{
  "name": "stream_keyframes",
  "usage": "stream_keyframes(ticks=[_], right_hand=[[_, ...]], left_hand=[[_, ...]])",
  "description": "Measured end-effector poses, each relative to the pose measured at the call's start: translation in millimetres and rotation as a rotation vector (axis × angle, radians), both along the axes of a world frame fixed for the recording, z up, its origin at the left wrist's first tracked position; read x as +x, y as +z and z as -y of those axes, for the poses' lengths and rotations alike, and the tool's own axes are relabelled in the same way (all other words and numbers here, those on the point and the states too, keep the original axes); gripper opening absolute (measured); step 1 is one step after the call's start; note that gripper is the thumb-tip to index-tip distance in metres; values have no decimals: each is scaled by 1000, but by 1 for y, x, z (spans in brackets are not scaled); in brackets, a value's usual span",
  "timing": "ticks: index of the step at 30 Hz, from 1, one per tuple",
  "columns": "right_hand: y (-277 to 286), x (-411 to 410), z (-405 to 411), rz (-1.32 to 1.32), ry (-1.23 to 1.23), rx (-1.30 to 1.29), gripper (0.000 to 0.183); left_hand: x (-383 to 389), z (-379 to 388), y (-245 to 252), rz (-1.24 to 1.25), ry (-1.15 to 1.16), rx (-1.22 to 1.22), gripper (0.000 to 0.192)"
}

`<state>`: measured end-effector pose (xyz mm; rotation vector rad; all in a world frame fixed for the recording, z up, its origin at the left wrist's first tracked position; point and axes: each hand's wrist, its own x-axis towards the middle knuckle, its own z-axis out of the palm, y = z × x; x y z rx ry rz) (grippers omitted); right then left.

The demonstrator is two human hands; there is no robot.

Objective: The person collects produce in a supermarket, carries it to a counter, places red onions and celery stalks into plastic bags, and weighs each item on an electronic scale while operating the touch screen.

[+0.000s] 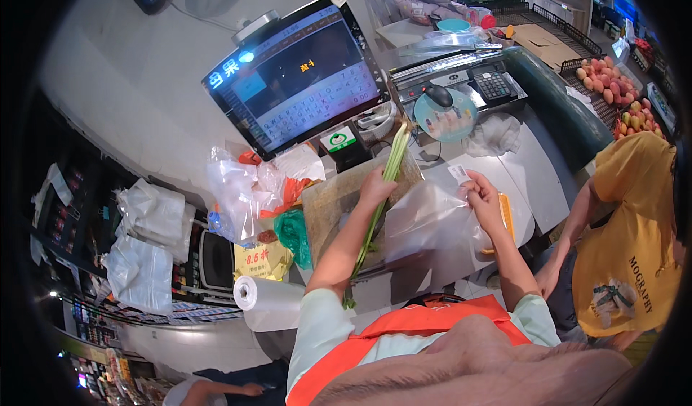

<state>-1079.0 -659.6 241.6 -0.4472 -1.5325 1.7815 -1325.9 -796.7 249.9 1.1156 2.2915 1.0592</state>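
Observation:
My left hand [377, 185] is closed around a bunch of green celery stalks [397, 152], whose leafy end hangs down past my left forearm. The stalks slant across a worn weighing platform [335, 200] in front of the screen. My right hand [480, 192] pinches a small printed label [458, 173] together with the upper edge of a clear plastic bag [427, 222]. The bag spreads between my two hands, over the platform's right side and the counter. From this view I cannot tell whether the label is stuck to the bag.
A touchscreen register [303, 76] stands behind the platform. Plastic bags [238, 190] and a bag roll [270, 298] lie left. Right are a mouse [438, 96], a calculator [492, 86] and a yellow-rimmed tray [506, 217]. A person in a yellow shirt [632, 244] stands close at right; another is lower left.

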Motion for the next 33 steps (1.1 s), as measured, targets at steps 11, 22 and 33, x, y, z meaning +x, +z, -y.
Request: stream_keyframes(ticks=[11, 22, 33], right_hand=[[12, -61, -59, -211, 14, -584, 14], [46, -54, -45, -227, -73, -644, 17], [60, -37, -32, -449, -253, -489, 47]], left_hand=[[80, 60, 46, 332, -106, 143, 41], [105, 63, 45, -57, -213, 206, 41], [116, 63, 41, 118, -243, 286, 42]])
